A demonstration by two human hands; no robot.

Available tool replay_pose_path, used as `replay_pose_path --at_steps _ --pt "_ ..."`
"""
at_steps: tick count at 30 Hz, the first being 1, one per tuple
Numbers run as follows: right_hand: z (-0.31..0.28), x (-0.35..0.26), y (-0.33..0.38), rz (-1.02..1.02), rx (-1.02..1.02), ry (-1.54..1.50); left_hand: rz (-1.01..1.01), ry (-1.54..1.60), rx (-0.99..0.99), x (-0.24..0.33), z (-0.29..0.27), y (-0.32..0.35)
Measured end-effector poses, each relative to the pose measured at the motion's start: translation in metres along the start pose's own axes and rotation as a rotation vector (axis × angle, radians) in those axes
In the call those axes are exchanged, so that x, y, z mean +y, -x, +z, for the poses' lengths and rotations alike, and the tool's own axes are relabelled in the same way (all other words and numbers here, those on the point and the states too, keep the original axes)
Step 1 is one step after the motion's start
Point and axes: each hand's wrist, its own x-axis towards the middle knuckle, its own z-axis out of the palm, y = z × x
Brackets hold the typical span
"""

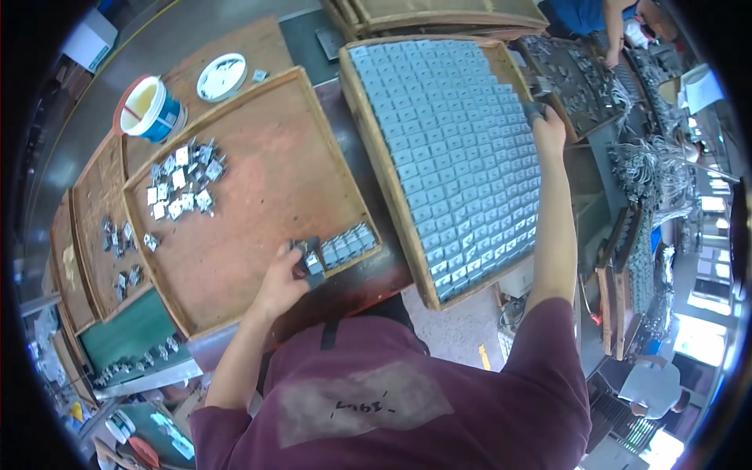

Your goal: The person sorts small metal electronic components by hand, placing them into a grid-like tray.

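My left hand [283,280] is at the near edge of a shallow wooden tray [258,164]. Its fingers are closed around a small metal part [313,263], beside a short row of similar silver parts [348,244] set along the tray's near right corner. Dark material shows at the fingertips. A loose heap of metal parts [182,178] lies in the tray's far left. My right hand [551,131] reaches to the far right side of a second tray, which is packed with rows of grey rectangular parts [454,149]. Its fingers are bent around something dark that I cannot make out.
A white and blue bucket [160,113] and a round white lid [222,77] stand beyond the left tray. More wooden trays [439,16] are stacked at the back. At the far right, a co-worker's arm [613,35] reaches over trays of metal parts.
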Motion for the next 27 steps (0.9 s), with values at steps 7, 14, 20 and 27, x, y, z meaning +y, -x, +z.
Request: replay_pose_path --at_steps 7,14,20,27 --pt "0.067 0.052 -0.098 0.004 -0.128 0.368 -0.065 0.126 0.004 -0.001 0.002 0.006" --pt "0.048 0.108 -0.153 -0.017 -0.048 0.403 0.139 -0.262 0.395 -0.008 -0.023 0.049" --pt "0.033 0.061 -0.108 -0.042 -0.108 -0.521 -0.486 -0.674 1.304 -0.083 -0.128 0.161" --pt "0.033 -0.096 0.117 0.062 -0.305 -0.875 -0.943 -0.848 0.962 -0.133 -0.176 0.226"
